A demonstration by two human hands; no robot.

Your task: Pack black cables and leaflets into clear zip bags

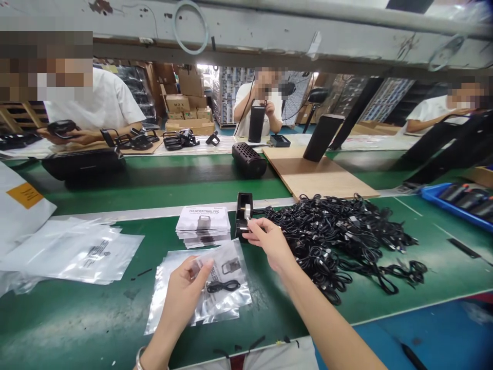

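My left hand [184,294] grips a clear plastic bag [219,280] with a coiled black cable and a leaflet inside, held over more clear bags on the green belt. My right hand [267,240] reaches forward, fingers pinched on a strip of tape at a black tape dispenser [243,213]. A stack of printed leaflets [203,225] lies just left of the dispenser. A big heap of coiled black cables [339,236] spreads to the right of my right hand.
Loose clear bags [82,252] lie at the left. A black speaker [248,160] and a wooden board [319,177] sit on the far belt. Three people work across the line. A blue tray [458,200] holds dark parts at the right.
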